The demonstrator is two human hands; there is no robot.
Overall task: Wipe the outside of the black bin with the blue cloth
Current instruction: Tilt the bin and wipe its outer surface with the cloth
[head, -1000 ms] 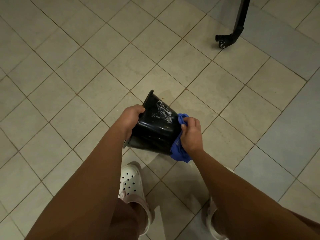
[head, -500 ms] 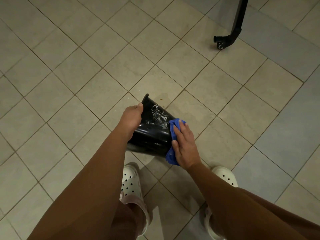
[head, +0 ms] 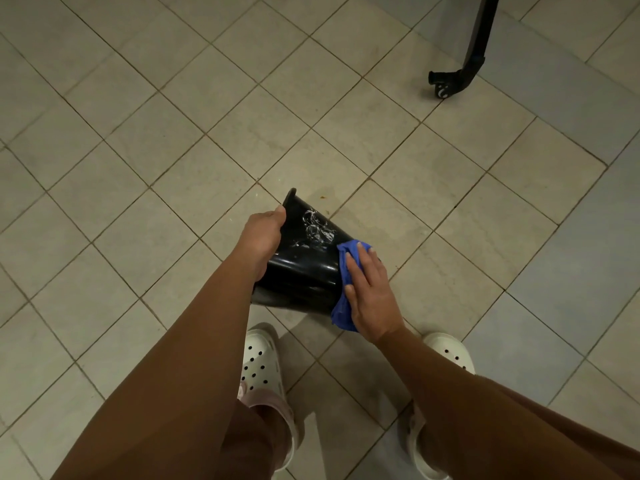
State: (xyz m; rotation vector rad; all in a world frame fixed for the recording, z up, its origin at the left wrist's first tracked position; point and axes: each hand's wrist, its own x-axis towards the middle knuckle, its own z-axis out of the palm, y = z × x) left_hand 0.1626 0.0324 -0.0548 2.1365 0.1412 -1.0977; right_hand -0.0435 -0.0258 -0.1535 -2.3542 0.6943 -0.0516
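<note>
A glossy black bin (head: 301,268) is held tilted above the tiled floor, its rim pointing up and away and its base toward me. White foamy streaks sit on its upper side. My left hand (head: 261,237) grips the bin's left wall near the rim. My right hand (head: 370,292) lies flat, fingers spread, pressing the crumpled blue cloth (head: 343,306) against the bin's right side. Most of the cloth is hidden under that hand.
Beige floor tiles (head: 207,150) spread all around. My feet in white perforated clogs (head: 261,368) stand just below the bin. A black caster leg (head: 460,74) of some furniture stands at the upper right. A small brown spot lies on the tile beyond the bin.
My right hand went from bunching the cloth to lying flat on it and has slid up along the bin's right side. The bin has tilted slightly; my left hand keeps its grip.
</note>
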